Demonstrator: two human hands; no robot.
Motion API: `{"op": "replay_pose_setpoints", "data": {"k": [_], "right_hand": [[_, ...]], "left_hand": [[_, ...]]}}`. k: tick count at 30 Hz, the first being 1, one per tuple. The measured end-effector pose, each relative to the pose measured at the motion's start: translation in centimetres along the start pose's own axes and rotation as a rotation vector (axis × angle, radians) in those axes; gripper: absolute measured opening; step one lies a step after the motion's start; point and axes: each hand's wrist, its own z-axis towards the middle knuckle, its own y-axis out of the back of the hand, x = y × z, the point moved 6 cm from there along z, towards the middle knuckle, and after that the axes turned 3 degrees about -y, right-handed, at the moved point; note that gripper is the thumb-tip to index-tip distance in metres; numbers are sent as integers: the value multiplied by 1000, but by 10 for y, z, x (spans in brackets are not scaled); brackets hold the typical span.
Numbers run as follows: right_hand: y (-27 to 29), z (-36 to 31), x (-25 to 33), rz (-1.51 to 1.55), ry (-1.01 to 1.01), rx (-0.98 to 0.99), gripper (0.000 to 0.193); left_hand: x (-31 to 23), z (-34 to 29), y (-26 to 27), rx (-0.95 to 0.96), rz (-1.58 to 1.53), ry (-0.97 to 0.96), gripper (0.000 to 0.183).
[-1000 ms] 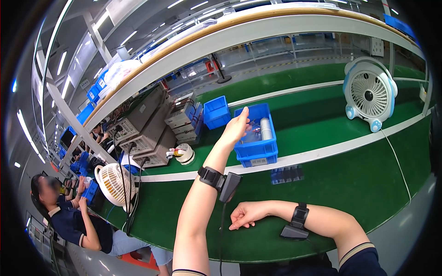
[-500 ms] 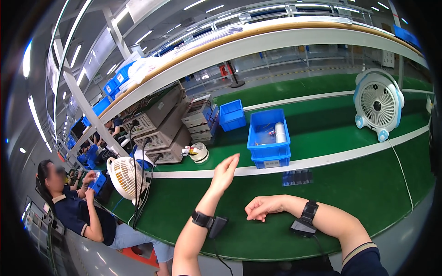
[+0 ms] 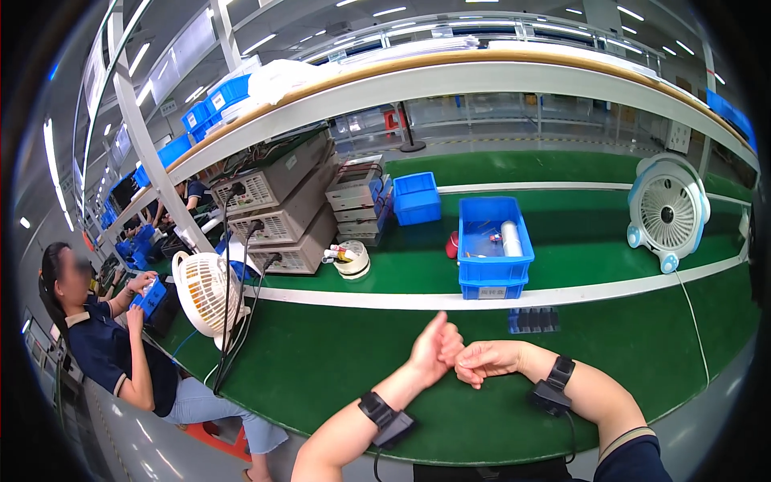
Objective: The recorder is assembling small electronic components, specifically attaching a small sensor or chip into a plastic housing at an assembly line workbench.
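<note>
At lower centre, my left hand and right hand almost meet, fingers curled, contents, if any, indeterminate; dark strip lies up and right on the bench, long axis roughly horizontal, nearer my right.

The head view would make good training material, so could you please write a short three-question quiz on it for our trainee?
1. Multiple choice: what colour is the cylinder in the nearer blue bin?
A) Red
B) White
C) Black

2. True or false: the flat dark piece lies closer to the hands than the white-and-blue fan does.

3. Short answer: what is fastened on the wrists of the left hand and the right hand?

Key:
1. B
2. True
3. A black strap carrying a dark box, one on each wrist
</note>
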Motion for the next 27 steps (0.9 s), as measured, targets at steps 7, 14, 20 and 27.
{"op": "replay_pose_setpoints", "data": {"k": [7,14,20,27], "right_hand": [[3,-3,-5,-39,0,88,31],[3,-5,6,45,7,23,43],[27,-6,24,135,385,-474,54],[-21,4,38,-418,416,-482,76]], "left_hand": [[8,-5,-9,104,56,102,50],[-5,-8,-4,-82,365,-250,43],[-7,-1,13,-58,661,-592,52],[-2,-27,-39,33,1208,-728,60]]}}
